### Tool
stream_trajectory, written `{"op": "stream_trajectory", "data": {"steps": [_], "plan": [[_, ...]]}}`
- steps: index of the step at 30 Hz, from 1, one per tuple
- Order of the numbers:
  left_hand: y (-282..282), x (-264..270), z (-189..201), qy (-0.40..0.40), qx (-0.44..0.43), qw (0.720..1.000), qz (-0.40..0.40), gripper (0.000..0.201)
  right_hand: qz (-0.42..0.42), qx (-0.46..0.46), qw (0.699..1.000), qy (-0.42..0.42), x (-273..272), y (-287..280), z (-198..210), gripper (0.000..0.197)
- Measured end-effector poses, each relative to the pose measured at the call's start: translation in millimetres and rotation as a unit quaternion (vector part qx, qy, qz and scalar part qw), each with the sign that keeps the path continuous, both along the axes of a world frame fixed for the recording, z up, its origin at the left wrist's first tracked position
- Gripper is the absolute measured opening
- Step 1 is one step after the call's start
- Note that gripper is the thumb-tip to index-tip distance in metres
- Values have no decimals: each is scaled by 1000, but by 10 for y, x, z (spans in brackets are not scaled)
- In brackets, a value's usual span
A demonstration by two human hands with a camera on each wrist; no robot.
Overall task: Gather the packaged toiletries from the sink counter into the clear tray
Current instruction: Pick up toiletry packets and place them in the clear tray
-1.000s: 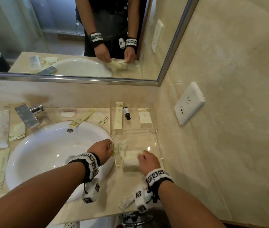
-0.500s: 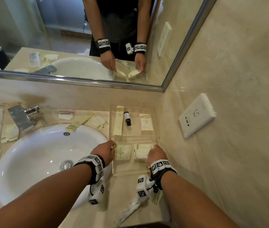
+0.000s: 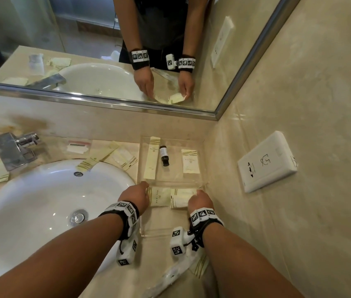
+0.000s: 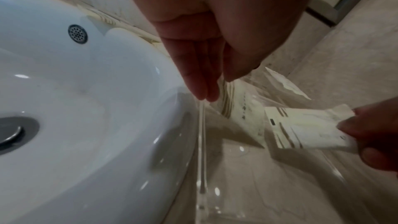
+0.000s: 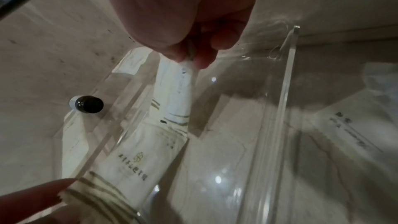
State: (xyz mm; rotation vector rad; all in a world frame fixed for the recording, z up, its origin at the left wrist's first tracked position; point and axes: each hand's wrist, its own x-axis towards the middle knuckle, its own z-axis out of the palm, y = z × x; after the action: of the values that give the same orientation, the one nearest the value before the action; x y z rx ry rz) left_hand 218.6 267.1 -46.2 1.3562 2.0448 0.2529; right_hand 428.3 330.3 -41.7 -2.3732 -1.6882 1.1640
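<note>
A clear tray [image 3: 143, 232] stands on the counter right of the sink. Its far part holds a long sachet [image 3: 151, 161], a small dark bottle [image 3: 164, 155] and a square sachet [image 3: 190, 161]. My left hand [image 3: 145, 191] pinches the left edge of a pale yellow sachet [image 3: 160, 196] low inside the near part. My right hand [image 3: 196, 195] pinches a second striped sachet [image 3: 181, 198] beside it. In the left wrist view, thumb and fingers [image 4: 204, 89] close on the sachet [image 4: 239, 113]. In the right wrist view, my right hand [image 5: 189, 57] grips its sachet [image 5: 176, 94] by one end.
A white basin [image 3: 41, 211] and chrome faucet [image 3: 11, 151] lie to the left. Several more sachets [image 3: 97, 159] are scattered on the counter around them. A long plastic-wrapped item [image 3: 170, 276] lies near the front edge. A wall socket [image 3: 267, 162] is on the right wall.
Both hands have carried their sachets forward and down into the tray's near part. The sachets now lie side by side, nearly flat. The head view has shifted.
</note>
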Motion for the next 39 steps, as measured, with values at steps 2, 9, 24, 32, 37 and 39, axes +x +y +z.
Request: {"op": "stream_trajectory", "data": {"steps": [2, 9, 24, 32, 37, 39], "plan": [[1, -5, 6, -8, 9, 1000, -4, 43, 0, -5, 1000, -6, 27, 33, -19, 43], [53, 91, 11, -1, 36, 996, -77, 32, -14, -5, 1000, -8, 30, 63, -48, 53], [50, 520, -170, 134, -82, 914, -374, 43, 330, 9, 936, -124, 80, -320, -166, 69], [33, 494, -153, 128, -86, 920, -361, 45, 350, -3, 927, -137, 42, -318, -152, 75], [1, 465, -162, 112, -92, 925, -350, 48, 357, -17, 923, -139, 12, -303, -150, 76], [-19, 456, -181, 108, -82, 930, -341, 47, 356, -21, 925, -132, 17, -298, -132, 76]]}}
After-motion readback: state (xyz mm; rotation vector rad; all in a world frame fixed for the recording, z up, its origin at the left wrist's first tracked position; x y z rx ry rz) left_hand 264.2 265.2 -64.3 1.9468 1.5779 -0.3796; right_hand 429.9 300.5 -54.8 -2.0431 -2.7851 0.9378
